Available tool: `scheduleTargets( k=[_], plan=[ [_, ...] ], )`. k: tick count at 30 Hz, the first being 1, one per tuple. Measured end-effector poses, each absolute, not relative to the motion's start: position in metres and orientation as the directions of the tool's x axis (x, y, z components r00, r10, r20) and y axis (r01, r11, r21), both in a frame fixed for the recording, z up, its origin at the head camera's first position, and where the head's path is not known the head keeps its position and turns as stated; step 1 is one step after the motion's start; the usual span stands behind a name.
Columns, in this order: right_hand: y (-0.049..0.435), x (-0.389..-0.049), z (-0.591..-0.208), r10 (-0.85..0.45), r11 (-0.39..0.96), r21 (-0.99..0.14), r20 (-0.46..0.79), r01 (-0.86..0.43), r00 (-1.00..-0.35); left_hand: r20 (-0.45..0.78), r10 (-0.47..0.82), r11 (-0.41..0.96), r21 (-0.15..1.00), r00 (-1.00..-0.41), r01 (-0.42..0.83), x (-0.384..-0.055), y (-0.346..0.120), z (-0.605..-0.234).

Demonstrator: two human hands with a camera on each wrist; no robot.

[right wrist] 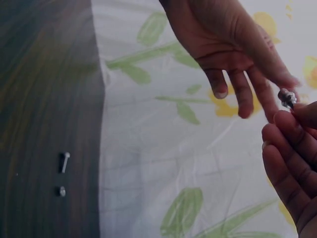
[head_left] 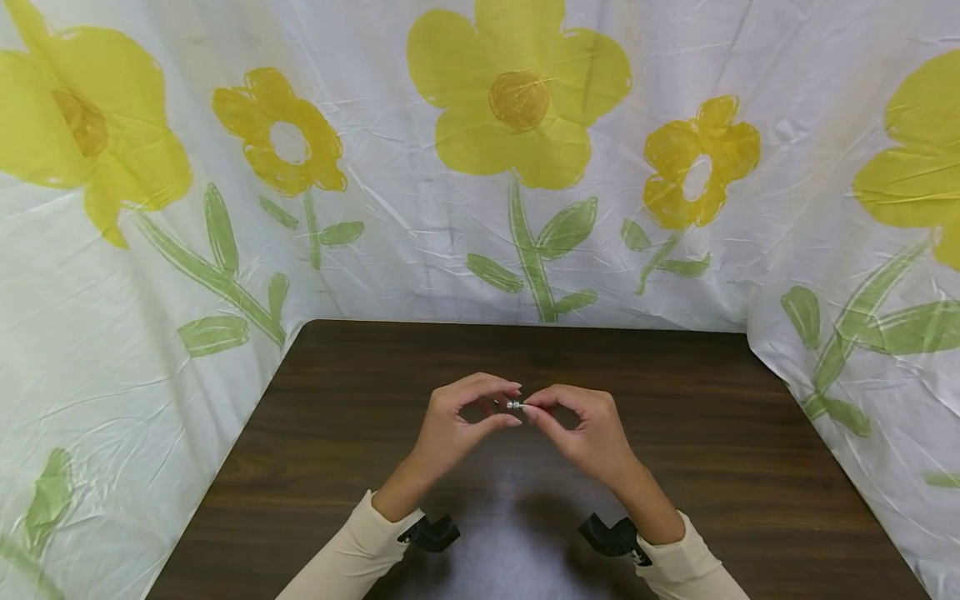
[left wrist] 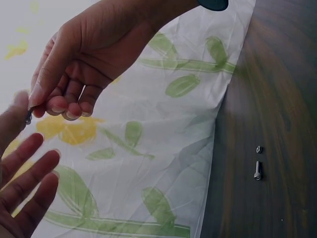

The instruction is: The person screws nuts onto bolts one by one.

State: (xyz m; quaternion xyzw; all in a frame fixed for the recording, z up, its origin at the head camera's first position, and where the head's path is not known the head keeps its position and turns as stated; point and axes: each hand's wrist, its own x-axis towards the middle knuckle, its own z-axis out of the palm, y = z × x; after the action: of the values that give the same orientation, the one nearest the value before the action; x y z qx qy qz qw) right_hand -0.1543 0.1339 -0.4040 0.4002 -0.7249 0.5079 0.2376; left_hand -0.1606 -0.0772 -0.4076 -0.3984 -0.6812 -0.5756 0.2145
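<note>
A small metal bolt with what looks like a nut on it [head_left: 513, 405] is held up between the two hands above the table. My right hand [head_left: 585, 423] pinches one end of it between thumb and index finger. Around its other end, the left hand [head_left: 457, 421] has thumb and index finger bent but apart, with a gap on either side of the metal. In the right wrist view the threaded metal piece [right wrist: 287, 97] shows close to the left fingertips; whether they touch it, I cannot tell. Its far end is hidden by the right fingers.
A loose bolt [left wrist: 258, 171] and a separate nut [left wrist: 259, 149] lie on the dark wooden table [head_left: 337, 358]; neither can be made out in the head view. A white curtain with yellow flowers [head_left: 375, 250] hangs along the table's back and sides.
</note>
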Motion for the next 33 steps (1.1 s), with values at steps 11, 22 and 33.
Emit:
scheduleTargets(
  k=[11,22,33],
  plan=[
    [0.134,-0.155,-0.406,-0.344,0.158,-0.533,0.759,-0.831,-0.552,0.791,0.301,-0.024,0.565,-0.533,0.825,-0.17,-0.077,-0.418],
    [0.134,-0.153,-0.405,-0.338,0.157,-0.526,0.766,-0.836,-0.546,0.741,0.29,0.052,0.62,-0.606,0.783,-0.165,-0.073,-0.423],
    [0.132,-0.154,-0.409,-0.34,0.151,-0.516,0.774,-0.843,-0.535,0.643,0.284,0.078,0.724,-0.711,0.686,-0.156,-0.069,-0.415]
  ],
)
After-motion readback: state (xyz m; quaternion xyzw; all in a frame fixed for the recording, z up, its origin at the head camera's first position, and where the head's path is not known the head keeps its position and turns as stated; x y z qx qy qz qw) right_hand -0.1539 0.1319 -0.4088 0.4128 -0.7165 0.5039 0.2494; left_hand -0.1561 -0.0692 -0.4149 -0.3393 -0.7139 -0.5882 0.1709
